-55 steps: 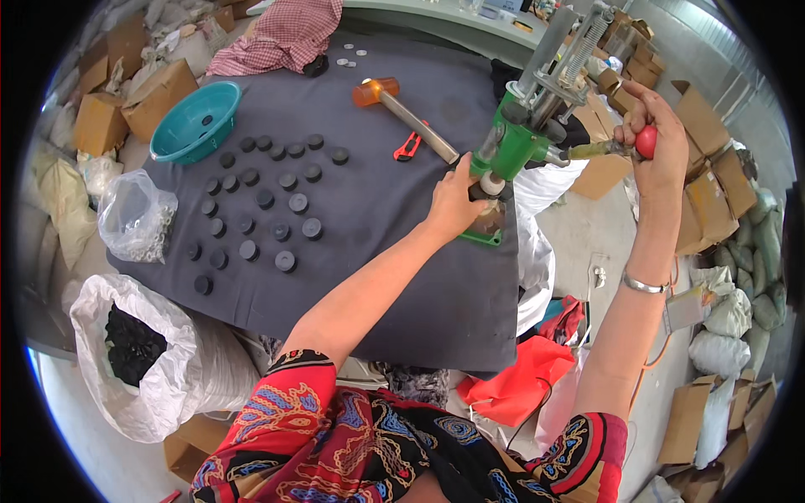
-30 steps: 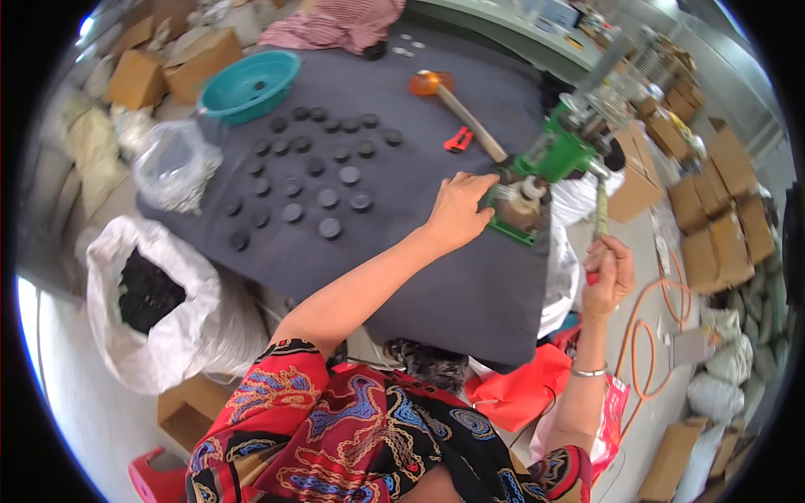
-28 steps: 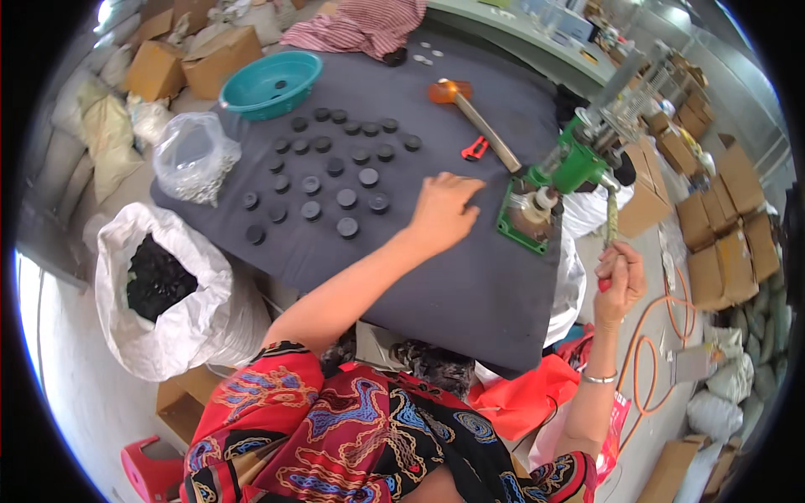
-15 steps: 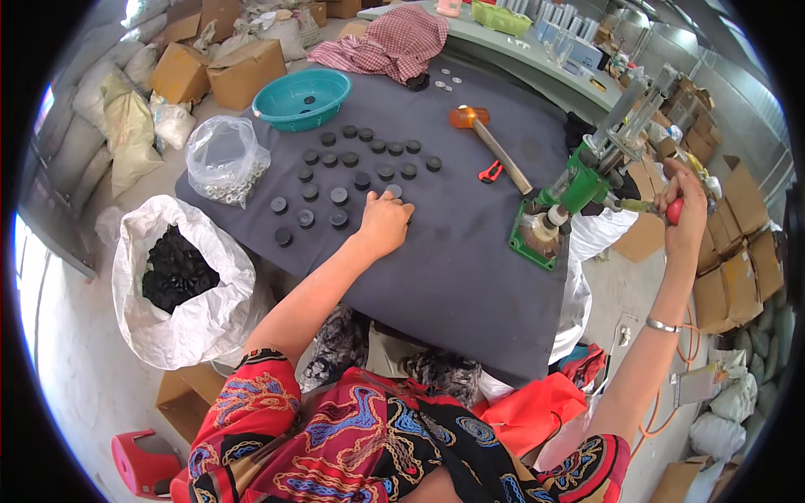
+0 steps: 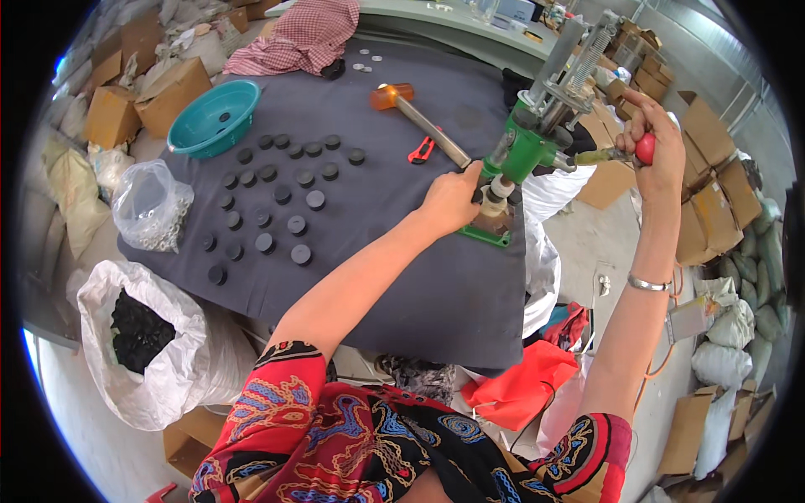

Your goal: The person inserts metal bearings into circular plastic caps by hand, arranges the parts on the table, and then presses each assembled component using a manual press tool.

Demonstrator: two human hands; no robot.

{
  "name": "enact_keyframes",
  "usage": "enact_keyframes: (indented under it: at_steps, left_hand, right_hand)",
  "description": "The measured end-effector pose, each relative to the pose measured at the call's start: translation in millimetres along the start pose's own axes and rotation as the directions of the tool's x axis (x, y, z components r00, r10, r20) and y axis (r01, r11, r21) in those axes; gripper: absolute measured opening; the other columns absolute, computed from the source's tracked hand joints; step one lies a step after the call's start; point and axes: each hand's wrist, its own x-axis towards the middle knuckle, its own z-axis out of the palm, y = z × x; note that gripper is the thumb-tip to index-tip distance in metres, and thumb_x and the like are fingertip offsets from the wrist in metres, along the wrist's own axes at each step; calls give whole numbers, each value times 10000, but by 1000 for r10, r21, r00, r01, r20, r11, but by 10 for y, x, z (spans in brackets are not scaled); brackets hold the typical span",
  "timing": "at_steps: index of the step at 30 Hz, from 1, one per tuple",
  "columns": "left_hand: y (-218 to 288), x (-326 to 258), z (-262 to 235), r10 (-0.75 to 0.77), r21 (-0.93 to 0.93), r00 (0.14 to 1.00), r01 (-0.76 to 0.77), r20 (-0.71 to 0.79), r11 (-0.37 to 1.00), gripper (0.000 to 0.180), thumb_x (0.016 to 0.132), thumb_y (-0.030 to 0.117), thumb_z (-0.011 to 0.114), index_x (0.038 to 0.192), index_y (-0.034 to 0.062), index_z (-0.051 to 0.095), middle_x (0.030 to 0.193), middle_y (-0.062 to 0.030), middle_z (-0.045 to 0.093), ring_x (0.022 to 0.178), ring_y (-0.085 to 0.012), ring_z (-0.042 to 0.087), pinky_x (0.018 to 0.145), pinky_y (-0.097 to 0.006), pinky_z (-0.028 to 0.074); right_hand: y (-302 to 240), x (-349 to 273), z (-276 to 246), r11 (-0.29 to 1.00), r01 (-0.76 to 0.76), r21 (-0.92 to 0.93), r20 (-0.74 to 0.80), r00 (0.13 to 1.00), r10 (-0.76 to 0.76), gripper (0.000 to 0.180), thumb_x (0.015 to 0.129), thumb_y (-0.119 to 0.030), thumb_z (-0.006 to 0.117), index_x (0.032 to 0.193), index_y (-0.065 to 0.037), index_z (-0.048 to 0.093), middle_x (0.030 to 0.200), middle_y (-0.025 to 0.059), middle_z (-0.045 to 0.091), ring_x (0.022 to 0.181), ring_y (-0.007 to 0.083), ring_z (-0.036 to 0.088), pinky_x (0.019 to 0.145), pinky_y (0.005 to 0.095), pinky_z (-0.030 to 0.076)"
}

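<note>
Green press [image 5: 521,152] at the right end of the dark-cloth bench [image 5: 402,302]. Right hand [image 5: 662,155] out to the right of the press, fingers clamped on the red knob [image 5: 645,148] of its lever [image 5: 597,156], index raised. Left hand [image 5: 449,203] at the press's lower left, just beside its white cylindrical part [image 5: 501,188]; a small dark piece [image 5: 478,196] shows at the fingertips, can't tell if pinched. Just left of the press: orange-headed hammer [image 5: 432,130], red cutter [image 5: 422,151]. Farther left of it: scattered black caps [image 5: 282,194], then teal basin [image 5: 191,141] and clear bag [image 5: 149,197].
</note>
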Motion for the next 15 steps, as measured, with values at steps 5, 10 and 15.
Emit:
enact_keyframes:
  at_steps: [5, 10, 15]
  left_hand:
    - [-32, 239, 359, -3, 97, 1000, 1, 24, 995, 714, 666, 51, 655, 1298, -67, 345, 816, -257, 623, 801, -389, 615, 744, -461, 488]
    - [-42, 238, 520, 6, -21, 997, -8, -74, 1000, 798, 662, 68, 688, 1345, -67, 298, 856, -226, 635, 870, -361, 602, 808, -440, 471]
    - [-110, 215, 655, -113, -323, 987, 71, -114, 944, 857, 637, 115, 755, 1341, -65, 300, 971, -173, 658, 929, -349, 609, 829, -429, 463]
  right_hand:
    - [-15, -9, 24, 1000, 14, -11, 1, 1000, -14, 323, 919, -152, 451, 1108, 82, 570, 598, 11, 431, 522, 130, 416, 574, 295, 409]
    - [-16, -7, -8, 1000, 26, -13, 18, 1000, -26, 330, 918, -153, 450, 1105, 95, 560, 600, 12, 433, 528, 129, 416, 573, 297, 405]
    - [-29, -55, 24, 999, 44, -17, -17, 999, -44, 328, 919, -153, 449, 1095, 100, 560, 592, 15, 425, 528, 130, 415, 564, 290, 398]
